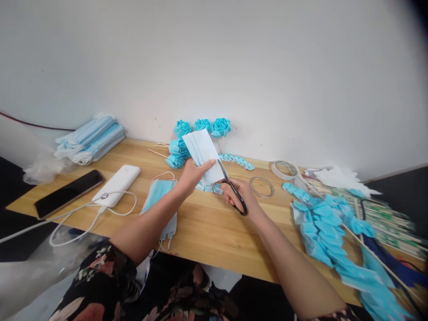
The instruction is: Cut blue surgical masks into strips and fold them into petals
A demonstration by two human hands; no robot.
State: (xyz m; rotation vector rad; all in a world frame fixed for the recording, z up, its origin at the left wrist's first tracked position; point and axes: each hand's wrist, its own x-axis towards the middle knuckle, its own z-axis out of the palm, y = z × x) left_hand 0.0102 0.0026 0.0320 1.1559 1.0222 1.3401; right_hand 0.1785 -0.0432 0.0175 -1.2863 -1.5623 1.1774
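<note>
Pale, plain wall (214, 67) rises behind a wooden table (207, 240) covered with craft pieces. Above its middle, the left hand (195, 174) holds a white folded sheet (203, 149), thumb pressed flat on the near face and the other fingers mostly hidden behind, so the sheet is pinched between them. The right hand (250, 195) grips black-handled scissors (230, 182), its fingers curled around the handles, the blades pointing up along the sheet's right edge; whether they are biting into it I cannot tell. Blue flowers (220, 127) cluster just behind the sheet, with a pleated strip (239, 162) beside them. One blue mask (158, 191) lies partly under the left forearm. Farther left are a stack of masks (92, 138), a dark-screened phone (68, 192) and a white power bank (117, 183) with a cable attached, any marking too small to read. To the right sit a roll of tape (274, 170), a thin ring (262, 197) and a heap of blue pleated strips (326, 232). Near that heap, green-and-white strips (388, 216) carry what looks like print, too blurred to make out.
</note>
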